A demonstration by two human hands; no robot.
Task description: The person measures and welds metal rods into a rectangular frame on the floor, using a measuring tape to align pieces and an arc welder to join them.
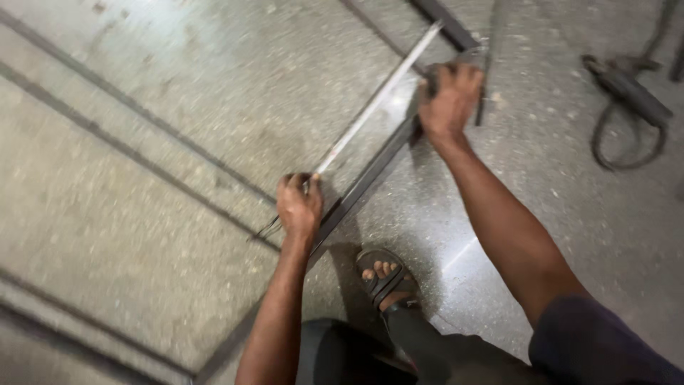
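Both hands, left and right, grip a metal bar running diagonally lower-left to upper-right.

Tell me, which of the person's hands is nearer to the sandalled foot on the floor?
Left. The left hand grips the metal strip just above the sandalled foot; the right hand is farther up, on the dark bar.

Dull metal bars, speckled polished floor
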